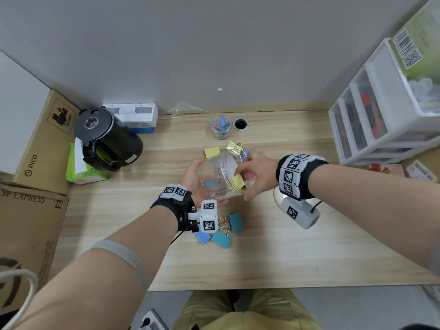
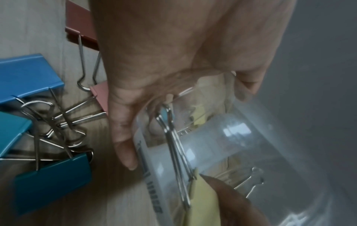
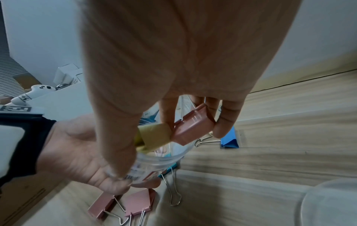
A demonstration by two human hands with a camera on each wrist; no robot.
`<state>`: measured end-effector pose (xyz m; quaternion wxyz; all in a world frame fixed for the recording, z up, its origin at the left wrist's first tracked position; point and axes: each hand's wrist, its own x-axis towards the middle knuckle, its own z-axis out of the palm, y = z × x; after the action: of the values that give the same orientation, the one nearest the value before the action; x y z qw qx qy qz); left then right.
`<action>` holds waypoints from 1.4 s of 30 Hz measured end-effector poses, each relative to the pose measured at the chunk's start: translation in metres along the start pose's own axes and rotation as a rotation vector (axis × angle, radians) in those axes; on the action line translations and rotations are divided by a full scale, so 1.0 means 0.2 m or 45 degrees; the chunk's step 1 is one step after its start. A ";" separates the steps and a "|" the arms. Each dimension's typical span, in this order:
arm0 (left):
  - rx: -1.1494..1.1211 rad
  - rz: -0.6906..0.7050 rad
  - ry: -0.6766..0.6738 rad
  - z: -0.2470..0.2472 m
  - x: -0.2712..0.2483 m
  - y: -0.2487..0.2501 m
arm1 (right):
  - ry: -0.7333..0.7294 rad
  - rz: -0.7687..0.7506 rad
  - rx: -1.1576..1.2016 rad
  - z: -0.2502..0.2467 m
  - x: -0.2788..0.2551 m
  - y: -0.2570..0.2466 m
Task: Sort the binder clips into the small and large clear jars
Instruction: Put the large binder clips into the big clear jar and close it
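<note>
Wooden desk (image 1: 297, 246), scattered binder clips (image 1: 221, 238)

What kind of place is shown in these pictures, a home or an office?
Probably an office or storeroom desk: a wooden desk with a cable hole against a grey wall, shipping cartons stacked at the left, and a plastic drawer unit of supplies at the right.

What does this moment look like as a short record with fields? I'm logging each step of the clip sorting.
left hand: left hand grips the large jar, tilted on its side above the table
right hand: right hand holds a yellow clip at the jar mouth and a pink clip
in large jar: a blue clip
small jar: small jar upright at the back, holds clips
loose: teal clips near left wrist
</note>
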<state>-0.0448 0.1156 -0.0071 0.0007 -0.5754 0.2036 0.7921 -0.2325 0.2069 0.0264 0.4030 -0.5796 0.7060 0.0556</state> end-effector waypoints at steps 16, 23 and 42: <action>-0.076 0.027 -0.128 0.01 -0.03 0.01 | 0.307 -0.147 0.175 -0.06 -0.02 0.00; -0.114 0.043 -0.148 0.00 -0.02 0.01 | 0.260 -0.170 0.210 -0.07 0.00 -0.05; -0.063 0.069 -0.221 0.00 -0.01 0.01 | 0.224 -0.147 -0.301 -0.02 0.08 -0.18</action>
<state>-0.0451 0.1134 -0.0045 -0.0174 -0.4987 0.1986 0.8435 -0.2047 0.1801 0.0330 0.2711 -0.6653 0.6927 0.0642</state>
